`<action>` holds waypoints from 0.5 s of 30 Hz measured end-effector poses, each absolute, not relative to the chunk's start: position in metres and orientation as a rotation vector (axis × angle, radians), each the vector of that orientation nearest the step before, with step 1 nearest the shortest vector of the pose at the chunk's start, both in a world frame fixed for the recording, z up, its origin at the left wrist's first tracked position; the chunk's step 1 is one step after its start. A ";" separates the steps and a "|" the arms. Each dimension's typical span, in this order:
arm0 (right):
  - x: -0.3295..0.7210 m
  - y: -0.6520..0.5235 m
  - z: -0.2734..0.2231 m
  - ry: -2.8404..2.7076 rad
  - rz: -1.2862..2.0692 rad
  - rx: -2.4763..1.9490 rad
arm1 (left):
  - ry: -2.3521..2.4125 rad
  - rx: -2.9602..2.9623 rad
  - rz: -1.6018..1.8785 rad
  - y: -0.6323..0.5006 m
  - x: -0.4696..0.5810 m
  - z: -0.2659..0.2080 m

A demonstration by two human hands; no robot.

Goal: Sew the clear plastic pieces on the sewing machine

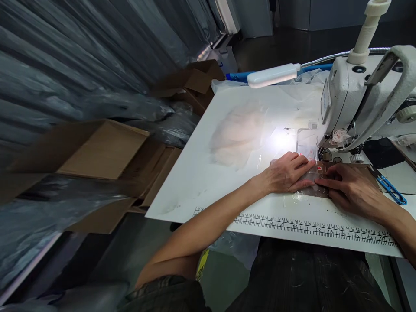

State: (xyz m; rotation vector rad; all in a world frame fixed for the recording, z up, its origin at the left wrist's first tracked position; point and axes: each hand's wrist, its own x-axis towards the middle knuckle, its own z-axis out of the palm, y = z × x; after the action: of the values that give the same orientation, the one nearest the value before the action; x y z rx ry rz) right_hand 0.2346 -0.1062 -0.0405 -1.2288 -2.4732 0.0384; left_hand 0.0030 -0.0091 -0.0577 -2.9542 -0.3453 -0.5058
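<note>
At the white sewing machine (344,95), a thin clear plastic piece (308,175) with small red marks lies under the needle area. My left hand (289,173) rests flat on it from the left, fingers stretched toward the presser foot. From the right, my right hand (351,186) meets the piece's edge with its fingertips, some fingers curled in what looks like a pinch. Beneath the hands is a brown plate (360,171) on the machine bed. Blue-handled thread snips (391,188) lie just right of my right hand. The needle tip is hard to make out.
A printed ruler (292,225) runs along the front edge of the white table (195,182). A pale, see-through heap (238,134) lies on the left. A lamp (274,76) shines above. Open cardboard boxes (104,149) with plastic bags stand left of the table.
</note>
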 end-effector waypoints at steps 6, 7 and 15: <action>0.235 -0.106 -0.044 -2.449 0.058 -1.210 | -0.408 -2.872 -0.313 -0.015 0.012 -0.045; 0.235 -0.105 -0.045 -2.434 0.055 -1.212 | -0.405 -2.876 -0.276 -0.014 0.013 -0.042; 0.237 -0.098 -0.051 -2.370 -0.034 -1.268 | -0.458 -2.985 -0.202 0.006 0.020 -0.033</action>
State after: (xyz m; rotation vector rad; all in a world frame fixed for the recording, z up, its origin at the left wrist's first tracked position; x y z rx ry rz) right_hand 0.2374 -0.0981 -0.0512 -1.2678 -2.3702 -0.0337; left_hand 0.0195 0.0061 -0.0333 -2.9846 -0.4585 -0.2024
